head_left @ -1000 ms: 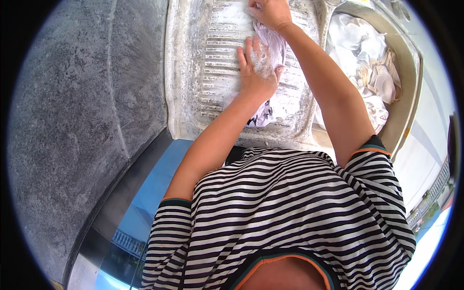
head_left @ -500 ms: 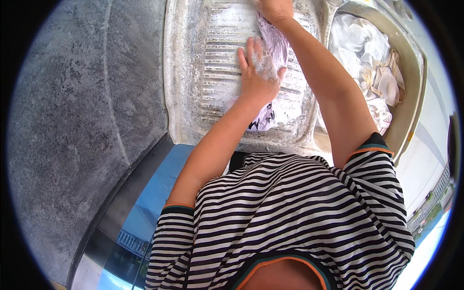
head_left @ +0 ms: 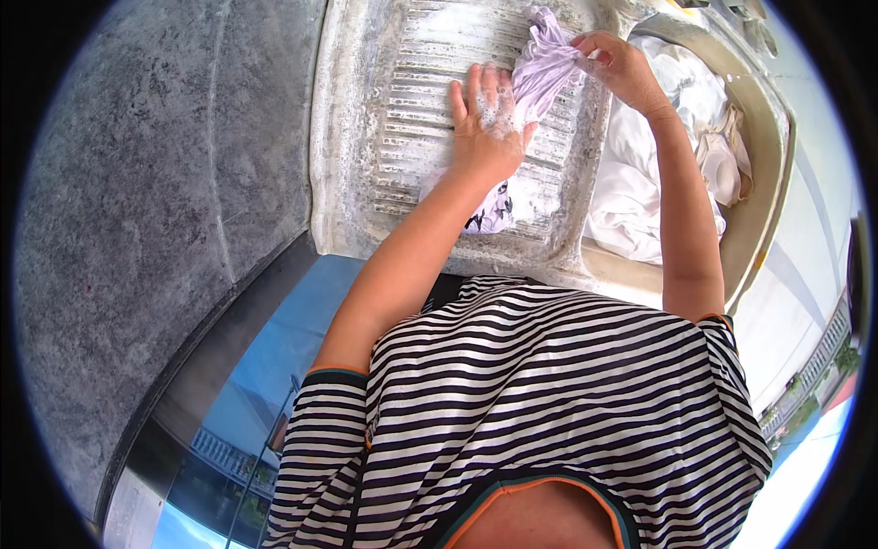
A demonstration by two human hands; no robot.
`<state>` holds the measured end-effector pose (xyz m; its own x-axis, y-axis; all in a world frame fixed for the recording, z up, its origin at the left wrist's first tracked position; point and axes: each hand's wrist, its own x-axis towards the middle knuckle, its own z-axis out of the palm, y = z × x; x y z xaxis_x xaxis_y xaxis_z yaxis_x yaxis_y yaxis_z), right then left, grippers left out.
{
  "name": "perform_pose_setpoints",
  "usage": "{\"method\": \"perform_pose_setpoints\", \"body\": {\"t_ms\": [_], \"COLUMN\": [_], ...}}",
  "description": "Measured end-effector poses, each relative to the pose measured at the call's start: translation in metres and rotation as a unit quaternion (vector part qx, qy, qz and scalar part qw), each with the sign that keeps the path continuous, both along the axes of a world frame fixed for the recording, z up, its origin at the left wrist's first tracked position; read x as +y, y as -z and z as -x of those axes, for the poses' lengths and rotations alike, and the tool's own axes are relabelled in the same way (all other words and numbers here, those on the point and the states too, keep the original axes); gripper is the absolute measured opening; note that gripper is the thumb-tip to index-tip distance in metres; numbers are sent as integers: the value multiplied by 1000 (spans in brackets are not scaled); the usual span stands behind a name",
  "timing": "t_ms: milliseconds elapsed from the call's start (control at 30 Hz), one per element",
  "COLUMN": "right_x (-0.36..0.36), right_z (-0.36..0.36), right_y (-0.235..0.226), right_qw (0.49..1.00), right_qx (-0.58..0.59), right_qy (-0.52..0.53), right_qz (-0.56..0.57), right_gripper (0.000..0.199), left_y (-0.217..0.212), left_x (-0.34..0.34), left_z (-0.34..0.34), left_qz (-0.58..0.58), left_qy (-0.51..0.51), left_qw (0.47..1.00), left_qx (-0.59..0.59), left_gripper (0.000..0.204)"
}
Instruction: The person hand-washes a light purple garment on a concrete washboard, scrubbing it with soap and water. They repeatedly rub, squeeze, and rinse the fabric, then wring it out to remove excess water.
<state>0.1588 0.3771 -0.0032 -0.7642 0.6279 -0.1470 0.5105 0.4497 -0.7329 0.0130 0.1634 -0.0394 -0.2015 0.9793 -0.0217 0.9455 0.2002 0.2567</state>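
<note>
A wet lilac cloth garment [head_left: 546,71] lies bunched on a ridged washboard [head_left: 412,119] built into a worn, pale sink. My left hand [head_left: 489,133], soapy with foam, presses flat on the garment, its fingers spread. Below my left wrist another part of the lilac cloth shows, with dark markings. Near the board's right side, my right hand [head_left: 622,69] pinches an edge of the garment between thumb and fingers. The stretch of cloth under my left palm is hidden.
To the right of the board, a basin [head_left: 777,183] holds white cloth [head_left: 631,201] and a beige garment [head_left: 722,156]. A tap-like metal piece [head_left: 757,35] sits at the basin's far corner. A dark grey stone slab [head_left: 137,183] spans the left side.
My right hand has come from the far edge toward me and to the right, pulling the garment's upper part sideways. My left hand has stayed almost in place on the cloth.
</note>
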Motion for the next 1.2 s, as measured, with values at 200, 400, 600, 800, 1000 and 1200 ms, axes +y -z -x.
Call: {"method": "perform_pose_setpoints", "body": {"t_ms": [200, 400, 600, 800, 1000, 1200], "right_x": [25, -30, -6, 7, 54, 91], "right_z": [-26, 42, -8, -33, -22, 10], "right_y": [14, 13, 0, -13, -20, -34], "right_qw": [940, 966, 988, 941, 948, 904], "right_qx": [-75, 35, -8, 152, 110, 263], "right_qy": [172, 36, 104, 1, 50, 284], "right_qz": [-285, -254, 116, 302, 293, 183], "right_gripper": [14, 22, 20, 18, 20, 18], "left_y": [5, -3, 0, -1, -4, -2], "left_x": [-1, 3, 2, 3, 2, 2], "left_z": [-1, -3, -3, -2, -2, 0], "left_qz": [-18, 21, 41, 29, 36, 37], "left_qy": [-1, 0, -2, -5, -5, 0], "left_qw": [1000, 1000, 999, 999, 999, 999], "left_qx": [11, 22, 24, 15, 3, 18], "left_gripper": [75, 77, 77, 77, 76, 76]}}
